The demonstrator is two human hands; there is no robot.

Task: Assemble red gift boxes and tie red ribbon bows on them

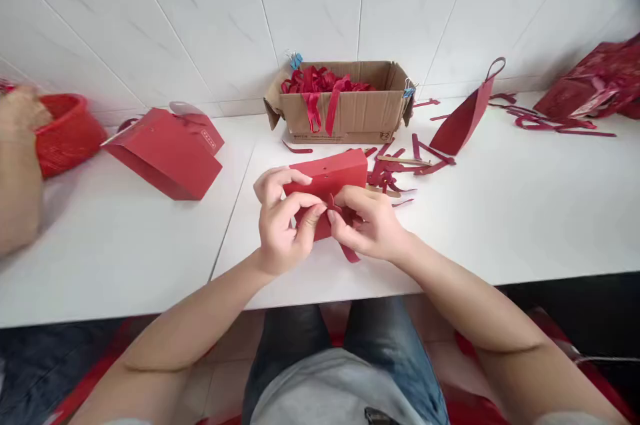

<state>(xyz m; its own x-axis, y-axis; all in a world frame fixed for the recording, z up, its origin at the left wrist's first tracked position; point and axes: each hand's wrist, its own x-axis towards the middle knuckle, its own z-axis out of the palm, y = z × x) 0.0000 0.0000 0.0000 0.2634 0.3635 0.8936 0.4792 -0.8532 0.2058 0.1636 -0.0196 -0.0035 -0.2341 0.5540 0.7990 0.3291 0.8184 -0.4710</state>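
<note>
A red folded-card box with small holes in its upper face rests on the table in front of me. Before it, my left hand pinches a dark red strap between thumb and index finger, its other fingers lying against the box. Close beside it, my right hand has thumb and fingers closed on the same strap. One end of the strap hangs below my right hand. My fingers hide most of the strap and the lower front of the box.
Behind stands a cardboard box of red ribbons. Loose straps lie to its front right, near a standing red piece with a loop. At left are a finished-looking red box, a red basket and another person's blurred arm.
</note>
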